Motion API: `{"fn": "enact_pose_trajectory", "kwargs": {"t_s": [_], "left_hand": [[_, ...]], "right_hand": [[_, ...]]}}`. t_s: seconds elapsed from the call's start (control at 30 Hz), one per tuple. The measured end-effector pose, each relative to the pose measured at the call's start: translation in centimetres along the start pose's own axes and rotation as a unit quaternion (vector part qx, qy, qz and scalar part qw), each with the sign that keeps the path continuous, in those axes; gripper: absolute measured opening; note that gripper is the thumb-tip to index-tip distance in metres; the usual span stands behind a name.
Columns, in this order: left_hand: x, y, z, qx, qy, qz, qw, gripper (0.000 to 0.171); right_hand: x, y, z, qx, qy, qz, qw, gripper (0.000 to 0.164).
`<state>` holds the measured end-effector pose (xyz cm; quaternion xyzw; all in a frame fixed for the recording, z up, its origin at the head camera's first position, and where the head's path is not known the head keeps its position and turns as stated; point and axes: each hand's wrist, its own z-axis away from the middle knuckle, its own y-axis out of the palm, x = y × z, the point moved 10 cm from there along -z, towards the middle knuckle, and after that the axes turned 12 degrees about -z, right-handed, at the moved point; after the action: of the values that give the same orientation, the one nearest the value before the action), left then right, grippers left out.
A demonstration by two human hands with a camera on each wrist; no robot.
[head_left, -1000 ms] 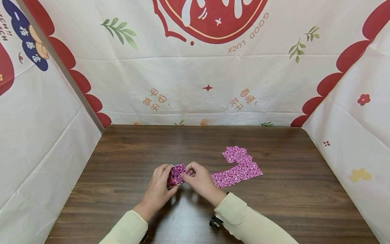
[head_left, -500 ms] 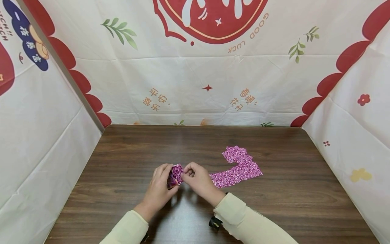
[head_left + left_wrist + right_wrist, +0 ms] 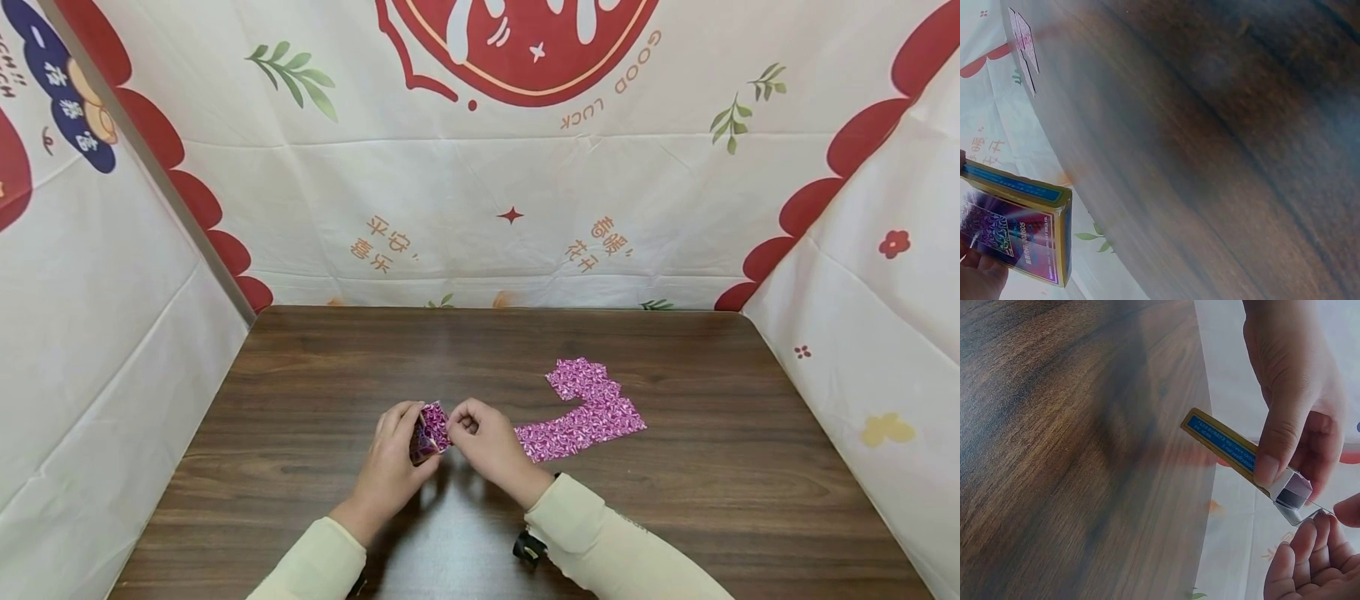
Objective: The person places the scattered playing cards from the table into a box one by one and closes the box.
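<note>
My left hand (image 3: 390, 454) grips a small gold-edged trading-card box (image 3: 1025, 231) with a purple face and a blue side strip. In the right wrist view, the left thumb presses beside the box's open end, where a flap (image 3: 1288, 512) is folded out. A pink-and-white patterned card (image 3: 435, 425) lies at the box, largely between the two hands. My right hand (image 3: 487, 437) pinches its edge between thumb and fingertips; in the right wrist view it appears as a thin line from the opening to those fingers.
Overlapping pink patterned cards (image 3: 588, 425) are spread in a hooked shape on the dark wooden table (image 3: 697, 500), right of the hands. A printed white cloth (image 3: 480, 175) stands behind the table's far edge and along both sides.
The patterned card and the right fingertips have shifted slightly left toward the box, so less of the card shows. The left hand keeps its place, and the spread cards lie unchanged.
</note>
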<state>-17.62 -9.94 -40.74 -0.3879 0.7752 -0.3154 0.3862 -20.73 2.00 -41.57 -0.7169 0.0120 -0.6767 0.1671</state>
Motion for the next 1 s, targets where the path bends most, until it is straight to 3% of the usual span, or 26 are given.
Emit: {"fn": "enact_pose_trajectory", "kwargs": {"t_s": [0.6,1.0], "left_hand": [[-0.13,-0.09,0.13,-0.005,0.006,0.009,0.9999,0.071],[-0.08,-0.02,0.13,0.003,0.001,0.006,1.0,0.072]], "right_hand": [[0.29,0.04,-0.05,0.005,-0.018,-0.003,1.0,0.004],[-0.17,0.22,0.69,0.035,-0.025,-0.014,0.999,0.005]]}}
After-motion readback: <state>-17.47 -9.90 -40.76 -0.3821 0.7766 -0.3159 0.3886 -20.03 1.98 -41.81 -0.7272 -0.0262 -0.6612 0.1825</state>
